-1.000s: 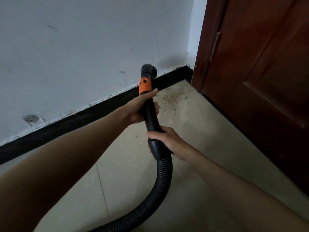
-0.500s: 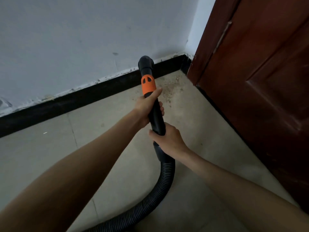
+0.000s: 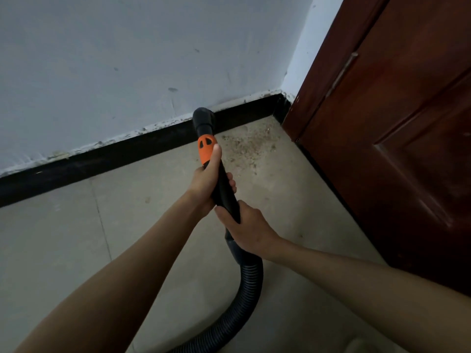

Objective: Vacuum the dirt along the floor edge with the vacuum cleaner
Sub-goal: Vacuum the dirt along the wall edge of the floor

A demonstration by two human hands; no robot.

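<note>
1. While gripped two-handed, vacuum wand [image 3: 224,189] angled forward and down, tip toward black skirting [image 3: 127,154].
2. Left hand [image 3: 207,184] clenched round wand just below orange collar [image 3: 207,149], thumb resting on collar; right hand [image 3: 244,225] clenched round lower cuff above ribbed hose [image 3: 248,284].
3. Compared with one second ago: skirting and corner further up in view, nozzle [image 3: 204,119] closer to dirt patch.
4. Dirt [image 3: 251,146] scattered on floor tile just right of nozzle, near corner by wooden door [image 3: 395,149]; apparently untouched.
5. Judgement: approach nearly complete, suction pass not yet begun; short rightward sweep along edge needed next.
6. Nozzle-to-floor contact: cannot tell.
</note>
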